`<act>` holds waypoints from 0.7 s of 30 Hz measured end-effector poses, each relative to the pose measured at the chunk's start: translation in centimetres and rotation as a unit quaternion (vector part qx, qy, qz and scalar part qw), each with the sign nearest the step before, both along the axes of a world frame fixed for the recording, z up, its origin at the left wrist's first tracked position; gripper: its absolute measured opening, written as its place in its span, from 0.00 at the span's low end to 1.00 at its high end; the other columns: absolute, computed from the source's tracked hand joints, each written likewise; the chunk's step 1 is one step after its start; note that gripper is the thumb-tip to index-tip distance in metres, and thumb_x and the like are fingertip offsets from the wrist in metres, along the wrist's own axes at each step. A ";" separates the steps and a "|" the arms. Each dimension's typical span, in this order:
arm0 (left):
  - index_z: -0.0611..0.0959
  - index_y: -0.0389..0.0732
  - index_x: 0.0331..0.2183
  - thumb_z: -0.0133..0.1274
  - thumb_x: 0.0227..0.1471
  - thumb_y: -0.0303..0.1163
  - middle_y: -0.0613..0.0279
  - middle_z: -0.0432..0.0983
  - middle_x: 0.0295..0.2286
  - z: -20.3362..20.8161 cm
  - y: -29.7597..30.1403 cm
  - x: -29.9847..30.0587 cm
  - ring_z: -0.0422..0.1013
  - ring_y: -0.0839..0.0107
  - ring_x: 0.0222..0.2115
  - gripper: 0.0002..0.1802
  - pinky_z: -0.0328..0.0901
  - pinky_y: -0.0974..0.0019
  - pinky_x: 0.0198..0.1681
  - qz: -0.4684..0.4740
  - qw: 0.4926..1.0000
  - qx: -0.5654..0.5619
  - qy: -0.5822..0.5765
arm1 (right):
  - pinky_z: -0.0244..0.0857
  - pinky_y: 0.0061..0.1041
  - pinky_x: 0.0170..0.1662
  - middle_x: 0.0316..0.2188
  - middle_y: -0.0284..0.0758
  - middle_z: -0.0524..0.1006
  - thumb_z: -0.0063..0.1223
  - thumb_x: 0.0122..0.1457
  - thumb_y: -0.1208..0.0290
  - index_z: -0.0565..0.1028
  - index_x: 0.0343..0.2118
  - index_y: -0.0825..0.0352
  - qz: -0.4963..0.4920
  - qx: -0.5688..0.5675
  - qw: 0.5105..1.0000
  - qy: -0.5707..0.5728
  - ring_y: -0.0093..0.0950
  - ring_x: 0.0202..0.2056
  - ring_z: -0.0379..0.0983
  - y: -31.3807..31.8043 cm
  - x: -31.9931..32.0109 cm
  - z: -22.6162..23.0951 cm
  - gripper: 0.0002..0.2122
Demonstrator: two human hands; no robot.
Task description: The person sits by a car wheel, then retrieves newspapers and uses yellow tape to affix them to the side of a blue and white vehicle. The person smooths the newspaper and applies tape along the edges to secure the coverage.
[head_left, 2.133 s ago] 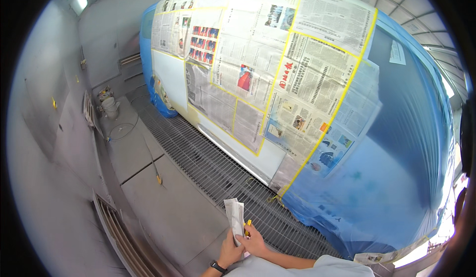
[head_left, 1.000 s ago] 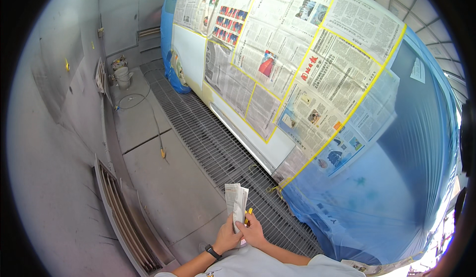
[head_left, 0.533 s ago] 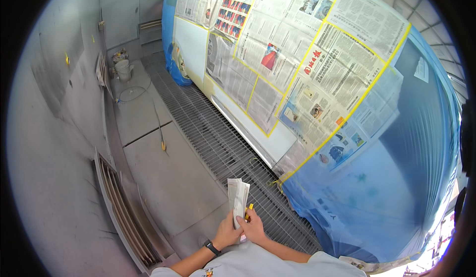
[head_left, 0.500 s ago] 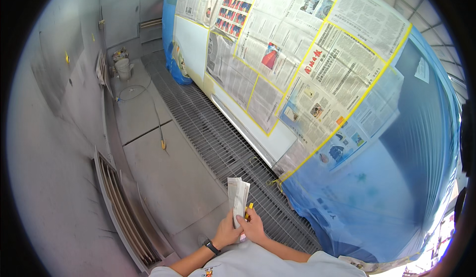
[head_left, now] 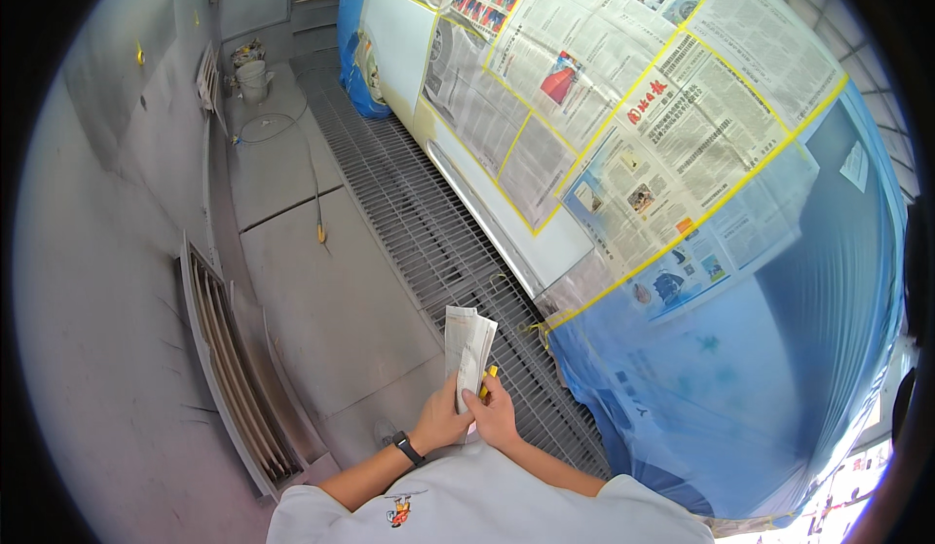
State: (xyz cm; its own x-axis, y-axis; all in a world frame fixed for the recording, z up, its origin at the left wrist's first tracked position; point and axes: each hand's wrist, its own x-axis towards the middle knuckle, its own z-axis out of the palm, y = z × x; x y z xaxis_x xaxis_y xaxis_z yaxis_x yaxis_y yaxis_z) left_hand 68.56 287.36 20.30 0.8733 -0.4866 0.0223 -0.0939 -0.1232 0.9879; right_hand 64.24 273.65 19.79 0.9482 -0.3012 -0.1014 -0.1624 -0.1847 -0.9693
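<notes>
A folded newspaper (head_left: 467,344) stands upright in front of my body, gripped low down from both sides. My left hand (head_left: 443,415), with a dark watch on its wrist, is closed around its left side. My right hand (head_left: 495,417) pinches the right side with the thumb across the paper. A small yellow object (head_left: 490,376) shows at the right fingers; most of it is hidden, so its kind is unclear. To the right is a vehicle body covered with newspaper sheets (head_left: 604,106), yellow tape strips (head_left: 672,244) and blue plastic film (head_left: 721,388).
Metal grating (head_left: 390,184) runs along the vehicle's side. Left of it are floor plates (head_left: 331,291) with a thin hose ending in a yellow fitting (head_left: 321,234). A white bucket (head_left: 254,81) stands farther off. A louvred panel (head_left: 229,369) leans by the left wall.
My view has shifted, and both hands with the folded newspaper appear slightly higher in it. The newspaper's folds spread a little more at the top. The grip looks the same.
</notes>
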 end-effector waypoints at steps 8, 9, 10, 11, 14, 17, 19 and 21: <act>0.63 0.35 0.63 0.59 0.53 0.37 0.34 0.79 0.42 -0.1 0.1 0.4 0.77 0.36 0.42 0.41 0.72 0.46 0.44 0.006 1.000 -0.001 -0.019 | 0.69 0.23 0.48 0.42 0.32 0.76 0.58 0.64 0.73 0.72 0.55 0.70 0.022 0.013 0.999 0.022 0.19 0.42 0.73 0.0 0.4 0.3 0.18; 0.62 0.35 0.63 0.59 0.53 0.37 0.34 0.79 0.42 -0.2 0.1 0.3 0.77 0.36 0.42 0.41 0.72 0.46 0.44 0.001 1.000 0.004 -0.016 | 0.68 0.23 0.45 0.40 0.32 0.74 0.58 0.63 0.73 0.73 0.54 0.70 0.013 0.032 0.999 0.013 0.20 0.40 0.72 0.1 0.3 0.4 0.17; 0.62 0.35 0.63 0.59 0.53 0.37 0.34 0.79 0.43 -0.3 0.1 0.2 0.77 0.36 0.42 0.41 0.72 0.46 0.44 0.001 1.000 0.005 -0.012 | 0.66 0.24 0.42 0.39 0.32 0.72 0.59 0.62 0.72 0.75 0.52 0.69 0.003 0.050 0.999 0.003 0.21 0.38 0.71 0.3 0.3 0.5 0.16; 0.62 0.35 0.63 0.59 0.53 0.37 0.34 0.79 0.43 -0.4 0.1 0.1 0.77 0.36 0.42 0.41 0.72 0.46 0.44 0.002 1.000 0.001 -0.009 | 0.65 0.24 0.40 0.37 0.32 0.69 0.59 0.61 0.72 0.76 0.50 0.68 0.001 0.081 0.997 -0.009 0.22 0.36 0.69 0.3 0.2 0.6 0.15; 0.62 0.35 0.64 0.59 0.53 0.38 0.34 0.79 0.43 -0.5 0.1 -0.1 0.77 0.36 0.42 0.42 0.72 0.46 0.44 0.006 1.000 0.018 -0.018 | 0.65 0.24 0.40 0.36 0.32 0.70 0.59 0.61 0.72 0.76 0.50 0.69 -0.009 0.057 0.998 0.008 0.22 0.35 0.70 0.4 0.0 0.7 0.15; 0.65 0.35 0.62 0.60 0.52 0.33 0.38 0.80 0.43 -0.2 -0.1 -0.2 0.78 0.42 0.42 0.39 0.72 0.50 0.44 0.007 1.000 0.017 -0.003 | 0.66 0.25 0.40 0.36 0.32 0.71 0.59 0.60 0.73 0.76 0.49 0.69 -0.010 0.013 1.000 0.010 0.22 0.35 0.70 0.1 -0.1 0.5 0.14; 0.64 0.35 0.63 0.60 0.52 0.33 0.38 0.80 0.43 0.1 -0.2 -0.2 0.78 0.42 0.42 0.40 0.72 0.50 0.44 0.007 1.000 0.019 0.002 | 0.66 0.25 0.40 0.36 0.32 0.71 0.60 0.60 0.73 0.76 0.49 0.69 -0.010 -0.017 1.000 0.006 0.22 0.36 0.70 -0.1 -0.1 0.3 0.14; 0.64 0.36 0.63 0.61 0.52 0.34 0.38 0.80 0.43 0.5 -0.3 -0.2 0.78 0.42 0.42 0.41 0.72 0.50 0.44 0.006 1.000 0.023 0.004 | 0.67 0.25 0.41 0.37 0.32 0.72 0.59 0.60 0.73 0.76 0.49 0.69 -0.012 -0.002 1.000 0.000 0.22 0.37 0.71 -0.2 0.0 0.2 0.14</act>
State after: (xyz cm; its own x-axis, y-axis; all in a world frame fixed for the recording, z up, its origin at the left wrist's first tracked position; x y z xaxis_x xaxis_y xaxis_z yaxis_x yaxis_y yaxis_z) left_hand 68.39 287.05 20.80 0.8790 -0.4768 -0.0059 -0.0848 -0.1686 0.9820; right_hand 64.23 273.40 19.99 0.9410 -0.3234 -0.1000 -0.1663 -0.1844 -0.9687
